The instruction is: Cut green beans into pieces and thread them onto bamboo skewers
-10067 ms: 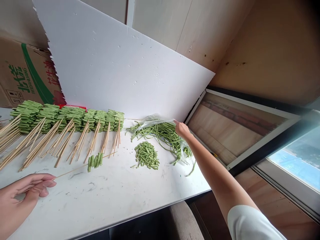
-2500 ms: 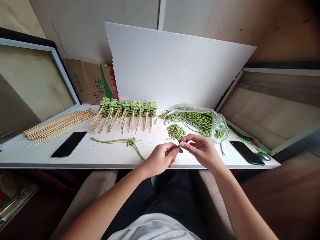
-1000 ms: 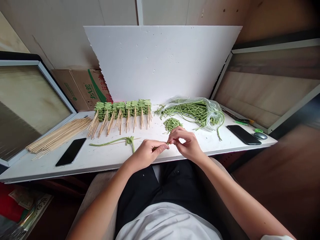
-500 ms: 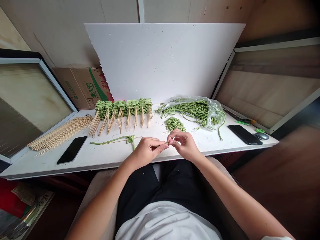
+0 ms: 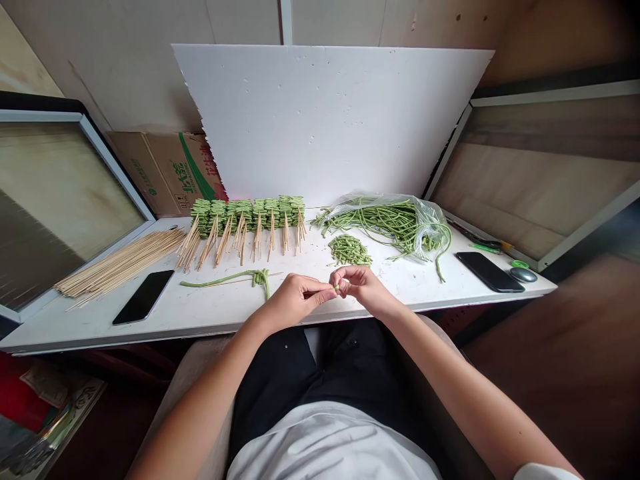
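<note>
Bamboo skewer (image 5: 320, 291): It is thin and sits between the two hands, just above the near side of the white table (image 5: 150, 331).
Green bean bit (image 5: 339, 287): It is small and sits at the right end of the skewer. The right fingers hide part of it.
Left hand (image 5: 295, 297): The fingers are closed and hold the skewer.
Right hand (image 5: 359, 285): The fingers pinch the bean bit and the skewer end.
Plastic bag (image 5: 425, 223): It lies on the far right of the table, with long green beans in it and poking out.
Cardboard box (image 5: 165, 175): It stands past the far left of the table, and its inside does not show.
Cut beans (image 5: 350, 250): They lie in a small pile, just past the right hand.
Full skewers (image 5: 245, 217): They lie in a row at the far side, packed with bean bits.
Loose skewers (image 5: 120, 260): They lie in a bundle on the left.
</note>
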Demonstrator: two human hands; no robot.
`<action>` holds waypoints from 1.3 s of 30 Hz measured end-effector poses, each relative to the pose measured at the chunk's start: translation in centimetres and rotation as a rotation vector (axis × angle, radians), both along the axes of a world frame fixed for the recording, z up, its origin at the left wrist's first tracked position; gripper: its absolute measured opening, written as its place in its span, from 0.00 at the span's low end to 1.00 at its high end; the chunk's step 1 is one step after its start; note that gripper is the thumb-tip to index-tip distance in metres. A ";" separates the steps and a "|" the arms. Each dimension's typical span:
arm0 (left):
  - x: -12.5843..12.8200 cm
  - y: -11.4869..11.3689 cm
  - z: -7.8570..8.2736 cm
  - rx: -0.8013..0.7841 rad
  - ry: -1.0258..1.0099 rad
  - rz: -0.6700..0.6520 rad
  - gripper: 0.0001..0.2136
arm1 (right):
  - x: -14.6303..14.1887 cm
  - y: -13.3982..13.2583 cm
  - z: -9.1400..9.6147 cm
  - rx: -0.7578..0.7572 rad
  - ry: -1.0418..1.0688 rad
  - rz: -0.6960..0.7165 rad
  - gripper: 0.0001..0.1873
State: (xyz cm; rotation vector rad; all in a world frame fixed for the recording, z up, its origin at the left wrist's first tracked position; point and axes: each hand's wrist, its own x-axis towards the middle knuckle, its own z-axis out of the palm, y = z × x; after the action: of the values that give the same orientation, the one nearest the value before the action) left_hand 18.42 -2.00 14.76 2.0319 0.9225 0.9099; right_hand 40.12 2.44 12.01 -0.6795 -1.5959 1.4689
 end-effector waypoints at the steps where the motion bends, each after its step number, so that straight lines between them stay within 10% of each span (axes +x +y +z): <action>1: 0.0 0.1 0.0 -0.012 -0.002 -0.010 0.20 | -0.1 0.0 -0.1 -0.032 0.026 0.030 0.15; 11: -0.9 0.4 0.0 -0.178 -0.115 -0.190 0.22 | -0.1 0.1 -1.3 -0.378 0.266 0.280 0.18; 14: -1.8 1.0 0.0 -0.215 -0.153 -0.126 0.24 | 1.3 1.2 -0.8 -0.289 0.328 0.134 0.18; 25: -2.0 2.0 -0.9 -0.288 -0.236 0.022 0.30 | 7.8 10.5 -1.7 0.066 -0.443 -0.787 0.21; 32: -2.4 2.4 -1.0 -0.307 -0.251 0.087 0.24 | 7.0 14.7 -2.1 0.063 -0.580 -0.742 0.16; 36: -2.9 2.6 -0.8 -0.324 -0.279 0.089 0.22 | 6.1 13.5 -1.9 0.147 -0.596 -0.762 0.21; 39: -3.2 2.7 -0.6 -0.341 -0.308 0.082 0.20 | 4.6 11.3 -1.9 0.295 -0.667 -0.519 0.22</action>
State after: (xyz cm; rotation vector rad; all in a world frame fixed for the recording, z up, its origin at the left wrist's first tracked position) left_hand 15.24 0.69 14.12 1.5276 0.9216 1.0000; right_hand 44.75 13.70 10.14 -1.3755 -1.8705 0.6306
